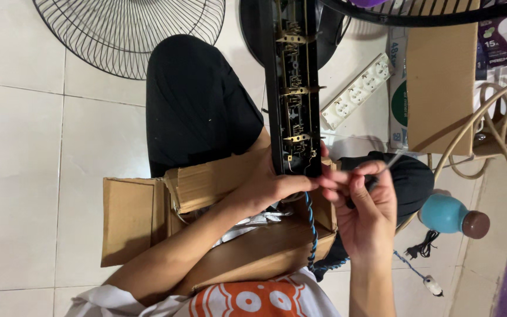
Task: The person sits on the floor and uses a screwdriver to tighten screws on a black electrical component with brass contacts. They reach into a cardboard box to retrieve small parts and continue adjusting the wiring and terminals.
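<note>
- right hand [371, 208] closed, pinching a thin metal tool [389, 161], probably a screwdriver; tip end hard to make out, shaft slants up-right from the fingers
- left hand [271, 186] gripping the near end of the open black power strip [293, 88], thumb at its lower edge
- both hands meet at that near end, fingertips almost touching; left is the one on the strip, right just beside it
- strip's long axis runs straight away from the hands, up the frame, brass contacts exposed along it
- twisted blue-black cable [311, 226] leaves the strip's near end, drops between the hands toward the body
- cardboard box [142, 217] under the left forearm on the lap
- white power strip [358, 89] lies well to the right of the black one
- fan grille [127, 32] on the floor tiles, upper left
- teal bottle [450, 214] with brown cap right of the right hand, apart
</note>
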